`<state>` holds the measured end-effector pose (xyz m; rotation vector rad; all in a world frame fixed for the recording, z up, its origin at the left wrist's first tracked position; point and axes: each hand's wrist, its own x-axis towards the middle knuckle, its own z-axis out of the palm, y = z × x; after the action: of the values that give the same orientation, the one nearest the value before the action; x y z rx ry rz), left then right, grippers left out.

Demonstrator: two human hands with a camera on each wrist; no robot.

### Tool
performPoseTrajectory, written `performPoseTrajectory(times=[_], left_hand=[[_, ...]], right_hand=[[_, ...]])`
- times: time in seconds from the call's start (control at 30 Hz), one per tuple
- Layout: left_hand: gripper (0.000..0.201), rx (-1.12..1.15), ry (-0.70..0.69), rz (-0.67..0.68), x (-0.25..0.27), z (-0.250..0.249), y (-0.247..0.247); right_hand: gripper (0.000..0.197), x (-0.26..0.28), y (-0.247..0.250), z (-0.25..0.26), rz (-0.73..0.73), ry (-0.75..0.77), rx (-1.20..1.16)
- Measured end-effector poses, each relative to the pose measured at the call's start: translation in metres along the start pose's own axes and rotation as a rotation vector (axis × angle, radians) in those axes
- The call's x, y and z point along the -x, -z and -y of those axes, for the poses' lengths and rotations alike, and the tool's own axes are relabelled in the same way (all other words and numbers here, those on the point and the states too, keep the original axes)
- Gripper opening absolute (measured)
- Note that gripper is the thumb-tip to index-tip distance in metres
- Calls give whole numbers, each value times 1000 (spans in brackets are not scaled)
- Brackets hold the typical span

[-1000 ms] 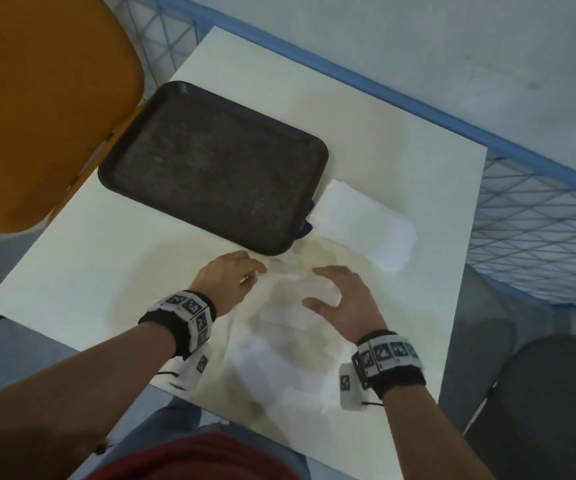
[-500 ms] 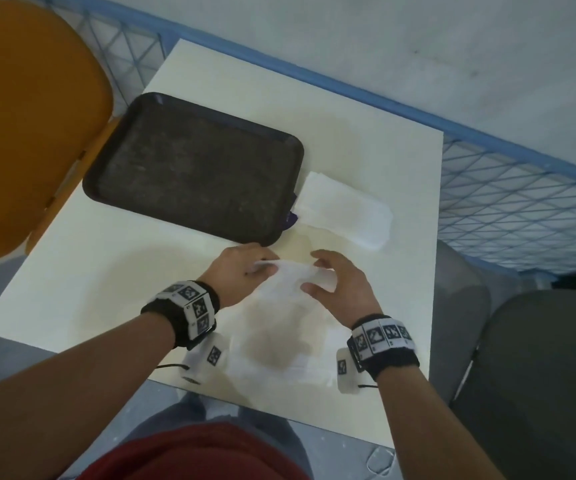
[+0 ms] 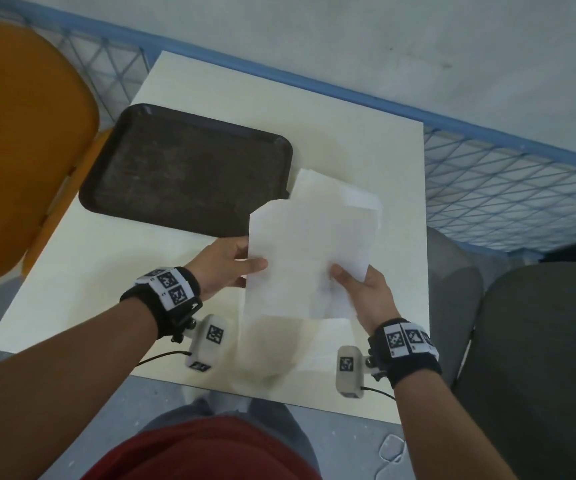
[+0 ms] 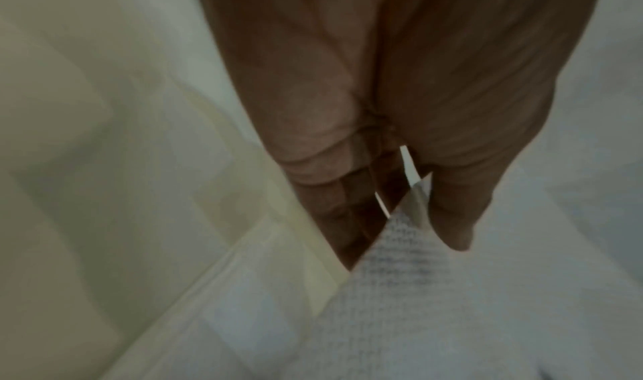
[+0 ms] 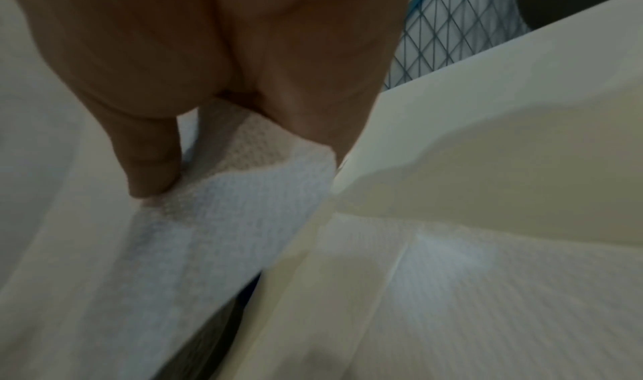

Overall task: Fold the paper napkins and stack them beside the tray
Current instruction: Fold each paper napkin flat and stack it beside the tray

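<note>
Left hand: the left hand (image 3: pixel 223 263) is seen at the left edge of a white, embossed paper napkin (image 3: pixel 305 258); the edge is pinched between the thumb on top and the fingers (image 4: pixel 342 215) beneath, as is shown in the left wrist view.
Right hand: the right hand (image 3: pixel 366 294) is seen at the lower right corner of the same napkin; the corner is pinched between the thumb above and the fingers (image 5: pixel 222 135) below, which show through the thin paper in the right wrist view.
Opening of the fingers: on both hands the fingers are closed onto the paper, with only the sheet between thumb and fingers.
Held napkin: it is lifted off the cream square surface (image 3: pixel 401 174) and spread between the two hands, reaching forward beyond the fingertips; its far left corner is cut off at a slant.
Folded napkins: a small white stack of folded napkins (image 3: pixel 359 199) is seen ahead of the right fingers, partly covered by the held sheet, just beside the right edge of the tray.
Tray: a dark brown rectangular plastic tray (image 3: pixel 189 171) lies ahead of the left fingers.
Loose napkins: more flat white sheets (image 3: pixel 328 344) lie on the surface under and behind the hands, blurred.
</note>
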<state>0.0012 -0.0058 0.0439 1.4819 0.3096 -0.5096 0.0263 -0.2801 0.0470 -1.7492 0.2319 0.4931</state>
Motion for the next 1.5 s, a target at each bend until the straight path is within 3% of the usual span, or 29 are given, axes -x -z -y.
performPoseTrajectory(times=[0.1, 0.23, 0.3, 0.4, 0.5, 0.57, 0.67, 0.8, 0.9, 1.03, 1.13, 1.27, 1.4, 1.5], left_hand=[[23, 23, -11, -18, 2, 2, -1], [19, -35, -18, -5, 3, -2, 0], [25, -85, -43, -12, 5, -6, 1], [34, -161, -77, -39, 6, -8, 2], [38, -176, -94, -31, 6, -2, 0], [40, -199, -99, -22, 9, 3, -1], [46, -280, -103, -19, 13, 10, 1], [55, -362, -94, -13, 15, 17, 1], [55, -397, -65, -26, 11, 24, 1], [45, -653, -12, -64, 2, 46, 2], [48, -900, -138, -138, -1, 67, -8], [61, -1326, -389, -12, 0, 89, -45], [60, -1451, -303, 29, -4, 111, -63], [60, -1502, -291, 19, -6, 120, -62]], right_hand=[[22, 6, 0, -4, -7, 71, -113], [18, 5, 6, -9, -81, 124, -28], [30, 5, 11, -12, -45, 147, -106], [39, 6, 18, -12, -4, 100, -328], [26, 9, 21, -16, 34, 42, -463], [18, 12, 19, -20, 19, 36, -452], [22, 16, 17, -28, 18, 36, -412], [18, 15, 15, -34, 30, -121, -493], [18, 15, 10, -43, -60, -29, -152], [20, 7, 7, -47, -101, 13, 205], [21, -1, 2, -60, -100, 81, 522], [42, 7, -22, -86, -81, 419, 979], [59, 26, -66, -99, 219, 298, 1198], [66, 31, -68, -108, 189, 211, 1279]])
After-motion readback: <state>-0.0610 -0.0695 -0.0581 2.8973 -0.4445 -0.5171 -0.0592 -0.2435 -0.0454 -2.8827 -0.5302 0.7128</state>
